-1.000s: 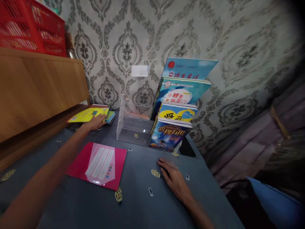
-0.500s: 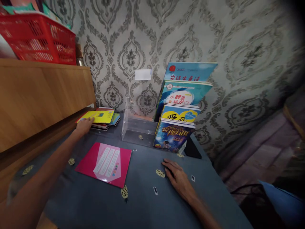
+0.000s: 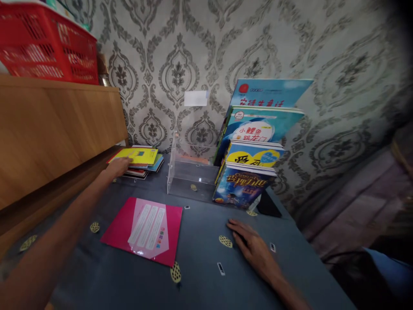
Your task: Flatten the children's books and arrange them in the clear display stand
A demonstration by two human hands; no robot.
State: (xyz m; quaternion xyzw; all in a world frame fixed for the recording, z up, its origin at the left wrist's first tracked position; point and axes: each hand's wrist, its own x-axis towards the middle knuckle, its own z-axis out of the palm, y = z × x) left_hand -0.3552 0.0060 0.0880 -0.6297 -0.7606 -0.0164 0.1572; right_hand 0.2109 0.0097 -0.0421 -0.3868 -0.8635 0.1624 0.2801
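At the left back, my left hand (image 3: 118,167) is at the near edge of a small pile of books, its fingers closed on the yellow book (image 3: 142,156) at the top; its thumb is hard to make out. Under it, books with blue and dark edges (image 3: 156,164) stick out. My right hand (image 3: 253,245) lies on the table with fingers stretched out, holding nothing. Between the hands, nearer to me, a pink book (image 3: 145,228) lies flat. A clear acrylic stand (image 3: 171,172) holds several upright books at its right side, with a dark blue book (image 3: 240,187) in front.
A grey-blue cloth with pineapple prints (image 3: 200,284) covers the table. A dark flat object (image 3: 269,204) lies right of the stand. At left, a wooden cabinet (image 3: 61,137) carries a red basket (image 3: 67,47). Patterned wallpaper (image 3: 177,47) rises behind; a curtain (image 3: 358,185) hangs at right.
The view has shifted slightly. My left hand has moved a little over the pile's near edge, its fingers less spread on the yellow book. My right hand still rests on the table.
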